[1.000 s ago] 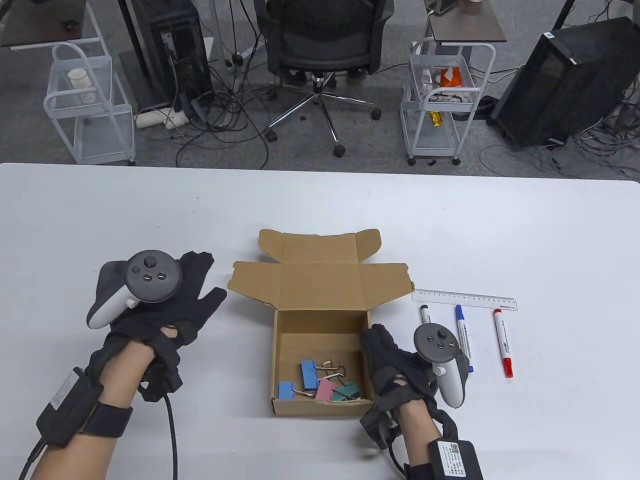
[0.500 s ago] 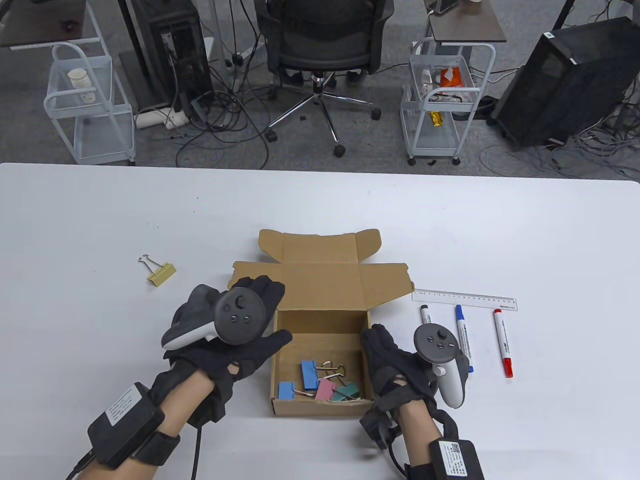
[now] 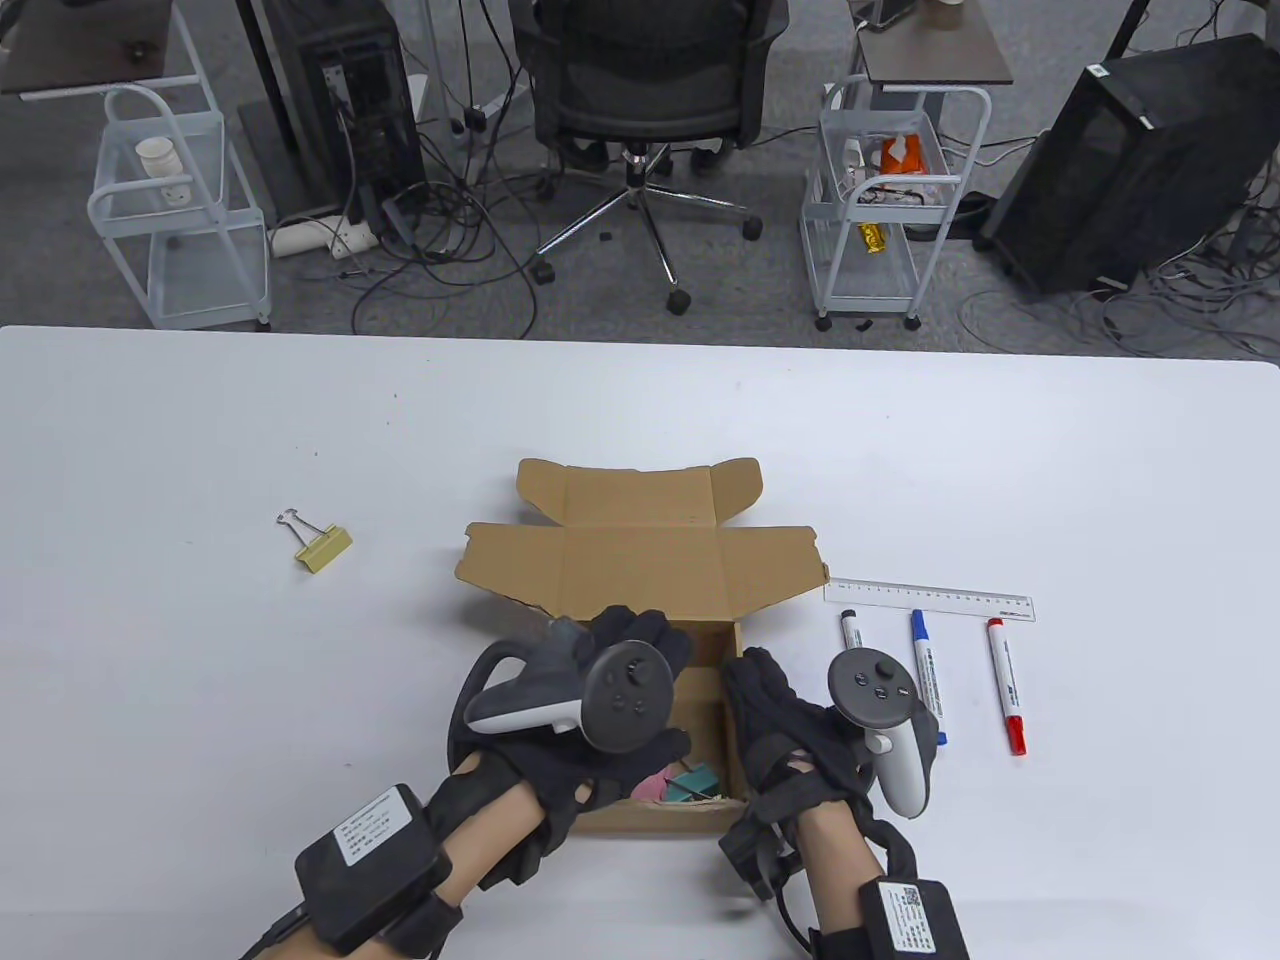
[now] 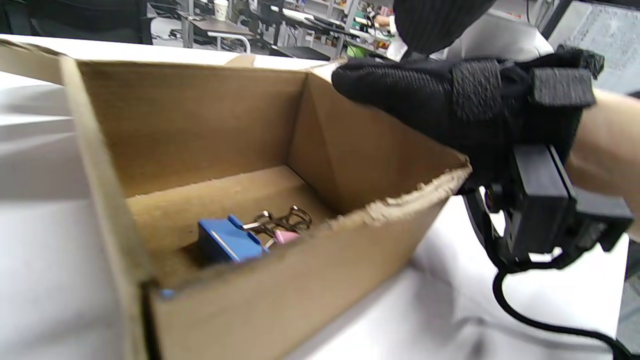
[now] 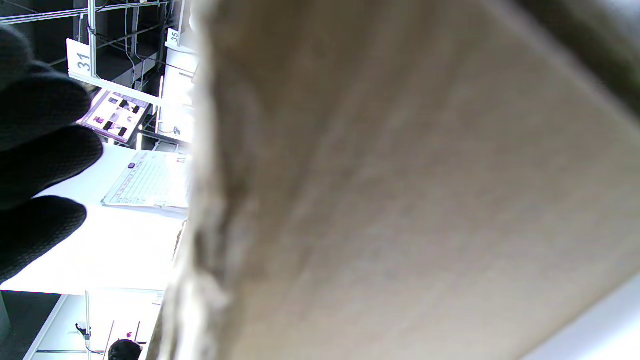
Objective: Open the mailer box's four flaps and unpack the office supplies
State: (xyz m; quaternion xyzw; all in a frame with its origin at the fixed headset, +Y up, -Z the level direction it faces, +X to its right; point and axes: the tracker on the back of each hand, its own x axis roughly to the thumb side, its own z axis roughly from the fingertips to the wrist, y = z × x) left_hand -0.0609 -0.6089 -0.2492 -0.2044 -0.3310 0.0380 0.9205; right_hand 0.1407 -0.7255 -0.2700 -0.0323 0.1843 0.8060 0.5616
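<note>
The brown mailer box (image 3: 640, 570) stands open at mid-table, its flaps laid back on the far side. Inside lie several binder clips: a pink clip (image 3: 655, 785), a green clip (image 3: 697, 778) and a blue clip (image 4: 227, 242). My left hand (image 3: 640, 650) hovers over the box opening with fingers spread, holding nothing and hiding most of the clips in the table view. My right hand (image 3: 765, 700) lies with straight fingers against the box's right wall (image 4: 380, 165). In the right wrist view only that cardboard wall (image 5: 400, 175) and my fingertips (image 5: 40, 150) show.
A yellow binder clip (image 3: 322, 548) lies alone on the table to the left. Right of the box are a clear ruler (image 3: 930, 600), a black marker (image 3: 853, 630), a blue marker (image 3: 928, 675) and a red marker (image 3: 1008, 685). Beyond the table's far edge stand a chair and carts.
My left hand has swung from the left of the table to above the box, uncovering the yellow clip on the table. The right hand and box have stayed still.
</note>
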